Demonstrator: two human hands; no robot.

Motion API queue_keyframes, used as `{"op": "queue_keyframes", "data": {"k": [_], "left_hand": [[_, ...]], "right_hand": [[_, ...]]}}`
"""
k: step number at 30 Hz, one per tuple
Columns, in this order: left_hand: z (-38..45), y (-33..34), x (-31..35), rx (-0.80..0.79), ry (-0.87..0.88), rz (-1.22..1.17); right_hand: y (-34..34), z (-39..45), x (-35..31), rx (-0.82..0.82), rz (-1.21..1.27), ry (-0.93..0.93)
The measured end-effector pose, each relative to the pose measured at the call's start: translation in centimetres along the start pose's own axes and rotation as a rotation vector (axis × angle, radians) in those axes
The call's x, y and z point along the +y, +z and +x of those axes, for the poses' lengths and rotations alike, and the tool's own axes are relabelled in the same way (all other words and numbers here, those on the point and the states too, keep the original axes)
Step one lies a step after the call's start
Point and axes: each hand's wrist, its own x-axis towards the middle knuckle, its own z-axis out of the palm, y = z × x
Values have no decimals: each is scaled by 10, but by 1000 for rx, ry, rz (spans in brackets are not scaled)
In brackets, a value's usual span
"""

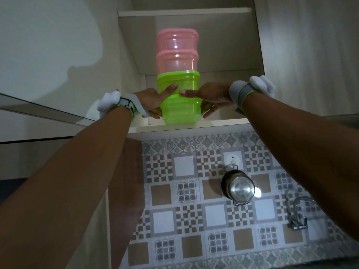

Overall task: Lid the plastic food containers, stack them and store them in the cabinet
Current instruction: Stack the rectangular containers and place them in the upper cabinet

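A stack of lidded plastic containers stands on the bottom shelf point(223, 124) of the open wall cabinet. Two green containers point(180, 107) form the base and two pink containers point(177, 53) sit on top. My left hand point(153, 101) presses the stack's left side and my right hand point(211, 98) presses its right side, with both thumbs on the front of the green containers. Both wrists carry grey straps with white pads.
An upper shelf point(184, 12) spans the cabinet above the stack. Below the cabinet is a patterned tile wall point(194, 210) with a hanging steel pot point(238, 186) and a tap point(297, 214) at lower right. A closed cabinet front point(38, 55) lies to the left.
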Motion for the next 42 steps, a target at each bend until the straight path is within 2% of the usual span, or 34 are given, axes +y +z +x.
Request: {"op": "queue_keyframes", "data": {"k": [5,9,14,24,42], "left_hand": [[18,17,-6,1,-4,-2],[30,33,-11,-6,74,-45],[52,42,-21,100,195,53],[86,67,-31,175,221,84],[120,95,-27,57,194,122]], "right_hand": [[3,13,18,78,68,-36],[4,27,32,143,73,-45],[-5,50,48,151,33,-40],[-17,71,67,160,-9,-78],[-24,103,108,246,41,-107]]}}
